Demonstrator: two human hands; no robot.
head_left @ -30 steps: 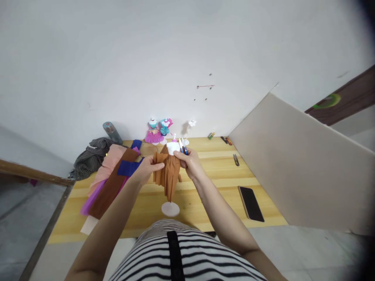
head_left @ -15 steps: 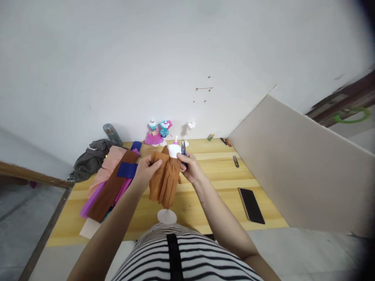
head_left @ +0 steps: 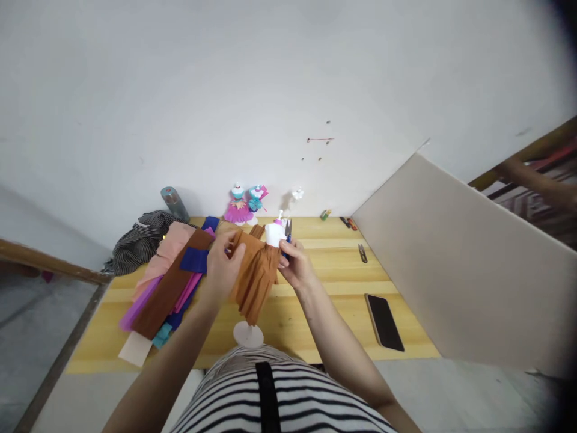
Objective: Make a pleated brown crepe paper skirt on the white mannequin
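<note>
Over the wooden table (head_left: 315,313) I hold a small white doll mannequin (head_left: 274,233) on a round white base (head_left: 247,334), tilted to the right. A pleated orange-brown cloth (head_left: 256,276) is wrapped round it like a skirt. My left hand (head_left: 223,264) is closed on the cloth's left upper edge. My right hand (head_left: 295,264) pinches the cloth at the mannequin's waist and also holds small blue-handled scissors (head_left: 288,231), blades pointing up.
A pile of coloured fabric strips (head_left: 171,282) lies at the left, with a striped garment (head_left: 139,240) and a grey bottle (head_left: 175,204) behind. Two dressed mini mannequins (head_left: 246,204) stand by the wall. A phone (head_left: 384,322), thread snips (head_left: 363,252) and a slanted board (head_left: 460,252) are at the right.
The mannequin has tilted further to the right and its base swung left towards me. My left hand has slid over the cloth's upper edge; my right hand keeps its pinch.
</note>
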